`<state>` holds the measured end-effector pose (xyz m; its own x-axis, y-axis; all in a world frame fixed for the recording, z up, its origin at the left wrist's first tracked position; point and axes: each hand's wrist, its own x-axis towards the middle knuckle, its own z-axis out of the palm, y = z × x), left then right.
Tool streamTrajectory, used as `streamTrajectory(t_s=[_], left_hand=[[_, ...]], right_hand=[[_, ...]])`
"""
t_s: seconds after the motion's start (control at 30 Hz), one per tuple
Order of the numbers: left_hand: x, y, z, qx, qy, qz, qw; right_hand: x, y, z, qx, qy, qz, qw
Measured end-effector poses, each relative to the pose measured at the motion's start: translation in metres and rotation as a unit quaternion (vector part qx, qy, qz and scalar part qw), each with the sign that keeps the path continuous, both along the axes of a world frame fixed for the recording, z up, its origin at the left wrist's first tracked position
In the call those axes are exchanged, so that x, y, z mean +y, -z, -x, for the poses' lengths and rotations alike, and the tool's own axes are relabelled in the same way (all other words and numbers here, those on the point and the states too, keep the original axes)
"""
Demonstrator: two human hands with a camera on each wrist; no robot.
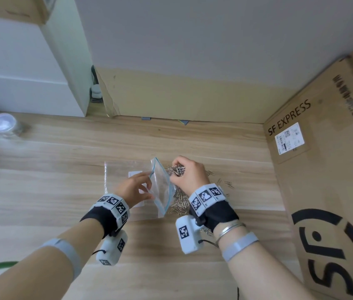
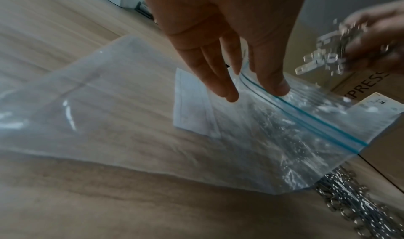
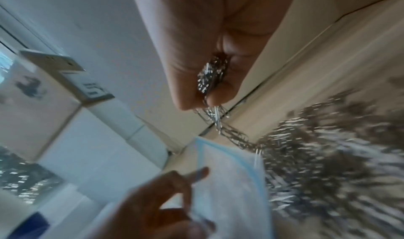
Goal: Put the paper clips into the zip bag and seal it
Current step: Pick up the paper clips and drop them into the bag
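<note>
A clear zip bag [image 1: 125, 177] with a blue zip strip lies on the wooden table, its mouth lifted toward the right. My left hand [image 1: 148, 184] pinches the raised lip of the mouth; in the left wrist view the thumb [image 2: 273, 83] lies on the strip of the bag [image 2: 131, 113]. My right hand [image 1: 176, 173] grips a bunch of silver paper clips [image 1: 178, 169] just right of the opening, and some dangle in a chain [image 3: 231, 132]. A pile of paper clips [image 1: 180, 203] lies on the table under my right wrist.
A big SF Express cardboard box [image 1: 322, 169] stands along the right side. A cardboard sheet [image 1: 182, 94] leans at the back. At the far left stand a glass jar [image 1: 2, 124] and a white cabinet [image 1: 30, 83]. Loose clips [image 1: 225, 182] lie scattered to the right.
</note>
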<state>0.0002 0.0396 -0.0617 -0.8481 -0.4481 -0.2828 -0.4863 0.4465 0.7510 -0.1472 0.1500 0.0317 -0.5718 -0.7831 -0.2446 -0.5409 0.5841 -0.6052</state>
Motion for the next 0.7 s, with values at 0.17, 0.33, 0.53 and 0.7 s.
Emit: streamTrajectory(t_s=[0.17, 0.33, 0.53, 0.7], left_hand=[[-0.001, 0.0, -0.001, 0.025, 0.004, 0.005, 1.0], [0.0, 0.001, -0.004, 0.032, -0.008, 0.008, 0.999], [-0.005, -0.002, -0.014, 0.055, -0.012, -0.004, 0.998], [-0.011, -0.009, -0.019, 0.062, -0.032, -0.007, 0.998]], right_hand=[[-0.018, 0.011, -0.031, -0.029, -0.027, -0.019, 0.999], [-0.02, 0.02, -0.04, -0.048, -0.034, -0.068, 0.996], [-0.018, 0.019, -0.021, -0.025, 0.014, -0.058, 0.998], [-0.008, 0.026, -0.005, -0.066, 0.026, -0.181, 0.981]])
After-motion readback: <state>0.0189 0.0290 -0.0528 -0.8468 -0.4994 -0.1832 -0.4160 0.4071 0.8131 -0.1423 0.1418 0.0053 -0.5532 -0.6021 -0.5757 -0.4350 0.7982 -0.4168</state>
